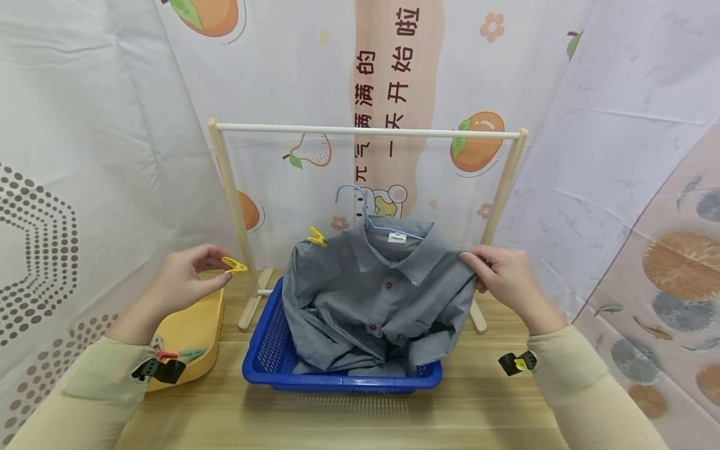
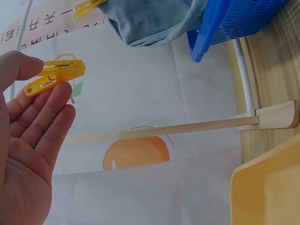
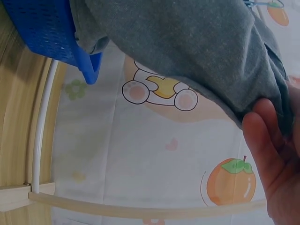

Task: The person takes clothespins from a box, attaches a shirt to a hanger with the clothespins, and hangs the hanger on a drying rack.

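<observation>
My left hand [image 1: 194,281] pinches a yellow clothespin [image 1: 234,265] between thumb and fingertips, left of the shirt and apart from it; the left wrist view shows this clothespin [image 2: 56,75] close up. With my right hand [image 1: 503,275] I grip the shoulder of a grey button-up shirt [image 1: 343,294]. A light blue hanger [image 1: 354,187] sits inside the shirt, its hook standing up above the collar. Another yellow clothespin [image 1: 317,237] is clipped at the shirt's other shoulder. The lower part of the shirt lies in a blue basket [image 1: 343,380].
Behind the basket stands a wooden rack with a white rail [image 1: 315,129]. A yellow tray [image 1: 216,334] holding several clothespins [image 1: 180,354] is on the wooden table [image 1: 478,387] at the left. Printed curtains [image 1: 270,69] hang behind and at both sides.
</observation>
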`<state>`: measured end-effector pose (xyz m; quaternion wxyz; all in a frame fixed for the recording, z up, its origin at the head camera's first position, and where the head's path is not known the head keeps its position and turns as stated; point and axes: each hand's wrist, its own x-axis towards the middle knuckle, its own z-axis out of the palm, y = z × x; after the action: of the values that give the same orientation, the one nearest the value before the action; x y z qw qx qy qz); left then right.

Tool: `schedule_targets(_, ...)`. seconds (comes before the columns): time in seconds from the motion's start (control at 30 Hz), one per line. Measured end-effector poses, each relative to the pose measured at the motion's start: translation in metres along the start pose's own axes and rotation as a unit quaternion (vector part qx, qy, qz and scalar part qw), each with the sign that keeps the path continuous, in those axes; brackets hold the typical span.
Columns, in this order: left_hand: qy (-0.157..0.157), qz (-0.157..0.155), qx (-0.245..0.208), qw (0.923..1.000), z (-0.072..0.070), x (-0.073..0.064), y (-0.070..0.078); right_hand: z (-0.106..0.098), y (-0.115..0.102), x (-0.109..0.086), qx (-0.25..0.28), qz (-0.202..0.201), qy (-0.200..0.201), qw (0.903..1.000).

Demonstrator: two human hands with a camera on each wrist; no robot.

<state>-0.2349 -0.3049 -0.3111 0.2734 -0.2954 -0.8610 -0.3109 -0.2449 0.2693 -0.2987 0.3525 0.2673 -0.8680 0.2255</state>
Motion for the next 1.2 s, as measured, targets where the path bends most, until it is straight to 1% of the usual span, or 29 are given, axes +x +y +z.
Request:
schedule_targets(0.13, 0.001, 0.003, 0.009, 1.0, 0.0, 0.001, 0.0, 0.005, -0.003, 0.003, -0.002, 0.006, 0.001, 1.0)
schedule_targets(0.27, 0.001, 0.007, 0.014, 0.9999, -0.001, 0.003, 0.001, 0.009, -0.007, 0.005, 0.009, 0.016, -0.006, 0.9998)
schedule_targets(0.47, 0.002, 0.022, 0.004, 0.9998, -0.001, 0.008, 0.005, 0.016, -0.009, 0.006, 0.023, 0.028, -0.011, 0.9993)
schedule_targets(0.6, -0.005, 0.018, 0.003, 0.9998, -0.001, 0.01, 0.008, 0.02, -0.01, 0.007, 0.018, 0.03, -0.011, 0.9993)
schedule_targets(0.7, -0.007, 0.017, 0.002, 0.9998, -0.001, 0.011, 0.011, 0.022, -0.011, 0.007, 0.017, 0.029, -0.01, 0.9994)
schedule_targets(0.8, -0.003, 0.025, -0.004, 0.9997, -0.001, 0.012, 0.015, 0.023, -0.012, 0.007, 0.019, 0.028, -0.008, 0.9994)
schedule_targets(0.87, 0.001, 0.032, -0.013, 0.9994, 0.001, 0.014, 0.018, 0.024, -0.012, 0.008, 0.02, 0.027, -0.007, 0.9994)
schedule_targets(1.07, 0.0, 0.035, -0.039, 0.9986, 0.006, 0.02, 0.027, 0.025, -0.012, 0.008, 0.011, 0.012, -0.004, 0.9999)
schedule_targets(1.2, 0.001, 0.05, -0.047, 0.9976, 0.01, 0.024, 0.032, 0.025, -0.012, 0.008, 0.011, 0.007, -0.002, 0.9999)
